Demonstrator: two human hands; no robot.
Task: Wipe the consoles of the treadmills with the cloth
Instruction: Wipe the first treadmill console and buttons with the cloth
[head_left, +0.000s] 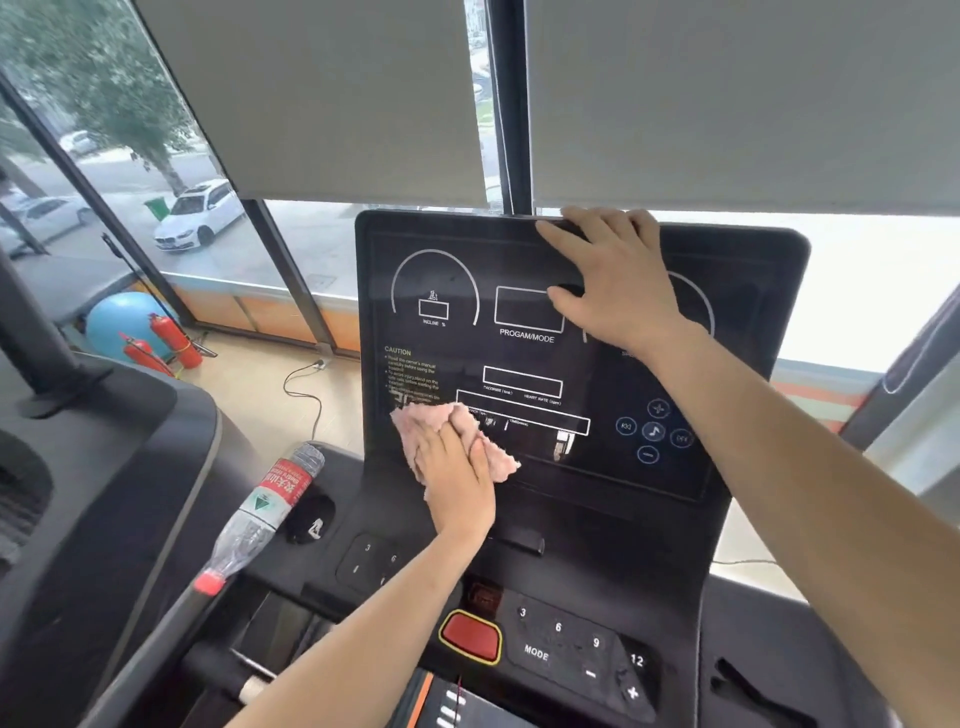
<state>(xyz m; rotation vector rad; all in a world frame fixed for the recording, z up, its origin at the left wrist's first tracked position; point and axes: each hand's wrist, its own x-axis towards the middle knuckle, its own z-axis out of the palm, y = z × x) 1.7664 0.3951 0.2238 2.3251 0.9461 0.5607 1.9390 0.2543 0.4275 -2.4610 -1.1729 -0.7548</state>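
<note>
The left hand (456, 475) lies flat, fingers together, pressing a pink cloth (448, 423) against the lower left of the console (524, 364); the cloth is bunched under the palm and sticks out past the fingertips and to the right, just under the "CAUTION" text. The right hand (618, 283) grips the console's top edge near the middle, fingers curled over the rim and thumb spread across the dark panel beside the "PROGAM/MODE" box (the print on the panel reads so); its forearm crosses the right side of the panel and hides part of the right-hand dial.

The console stands tilted back, black and glossy, with white outlines of dials and boxes and a ring of music buttons (653, 431) at the lower right. Below it is a keypad (571, 644) with the numbers 3, 6, 9, 12 and "MODE"; just left of that sits a red button (470, 636) ringed in yellow.

A plastic bottle (265, 512) with a red label and red cap lies tilted across the cup holder left of the console, cap end lowest; a second machine (104, 467) fills the left edge. Behind, grey blinds (322, 98) hang partway down the windows; on the floor by the glass stand two red extinguishers (174, 340) near a blue ball (122, 319), and a white car (200, 213) is parked outside.
</note>
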